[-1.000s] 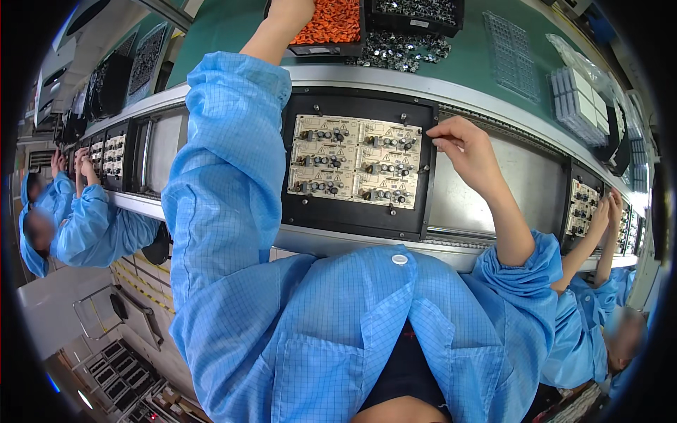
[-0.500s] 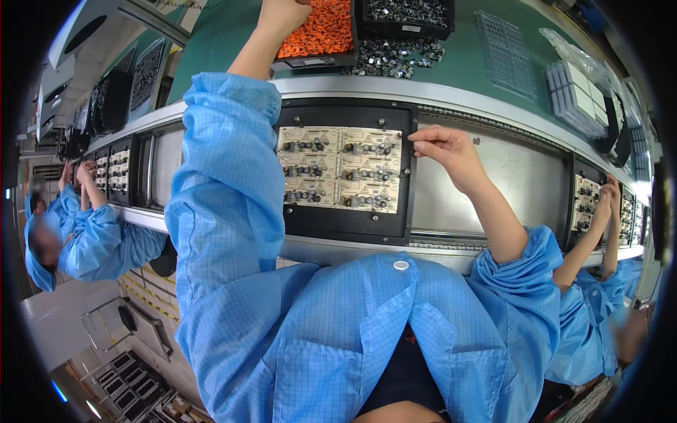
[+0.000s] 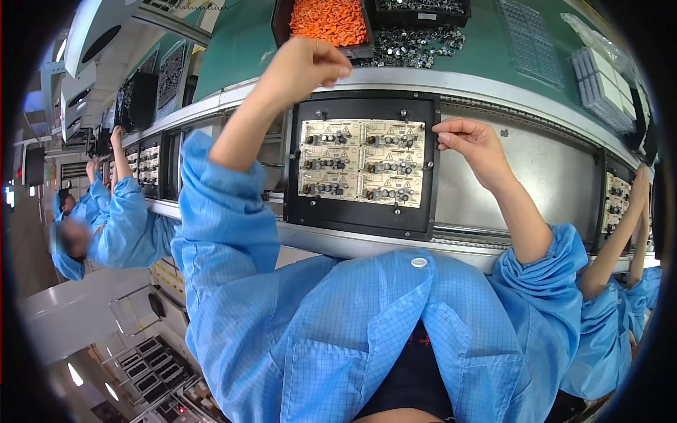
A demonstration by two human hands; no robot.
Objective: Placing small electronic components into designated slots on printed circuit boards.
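Note:
My left hand (image 3: 307, 67) is closed in a pinch above the front rail, between the bin of orange parts (image 3: 328, 22) and the circuit boards. Whatever its fingertips hold, if anything, is too small to make out. At the right edge of the black carrier frame (image 3: 367, 222) is my right hand (image 3: 472, 144), thumb and fingers pinched together; I cannot make out anything in them. The frame holds a panel of cream circuit boards (image 3: 361, 163) with several black cylindrical components and coils standing on them.
A black bin of small dark metal parts (image 3: 422, 10) stands beside the orange ones, with loose metal parts (image 3: 412, 48) in front. Clear plastic trays (image 3: 529, 42) and stacked white blocks (image 3: 603, 88) lie farther right. Co-workers in blue coats work at both sides along the conveyor (image 3: 515, 190).
My left hand has drawn back from the orange parts bin toward the circuit boards, its fingers pinched. My right hand stays beside the frame's right edge. The whole view has shifted slightly.

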